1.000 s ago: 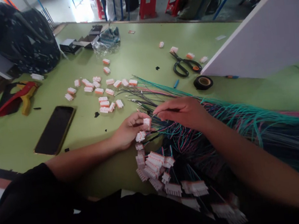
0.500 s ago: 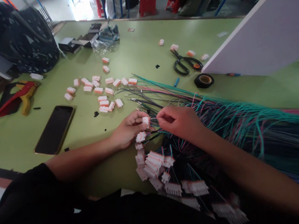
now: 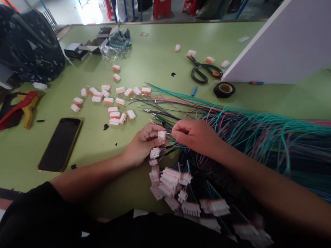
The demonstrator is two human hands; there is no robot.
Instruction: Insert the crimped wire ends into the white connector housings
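Note:
Between the thumb and fingers of my left hand (image 3: pixel 142 145) is a small white-and-orange connector housing (image 3: pixel 162 136). My right hand (image 3: pixel 192 134) is closed in a pinch on a thin wire (image 3: pixel 169 134), whose end is at the housing's right side; how far it sits inside is too small to tell. Under and beside my hands runs a large bundle of green, pink and dark wires (image 3: pixel 253 125) with bare terminals at its left end. Wired connectors (image 3: pixel 171 181) hang in a cluster below my hands, close to my body.
Loose connector housings (image 3: pixel 114 115) lie scattered left of the wires. A phone (image 3: pixel 60 145) and a red-and-yellow tool (image 3: pixel 20 107) lie farther left. Scissors (image 3: pixel 203 71) and black tape (image 3: pixel 224 89) lie by a white panel (image 3: pixel 287 32). A dark bag (image 3: pixel 23 45) stands back left.
My right hand has shifted slightly left, closer to the housing, and less wire shows between them. My left hand keeps its hold in nearly the same place.

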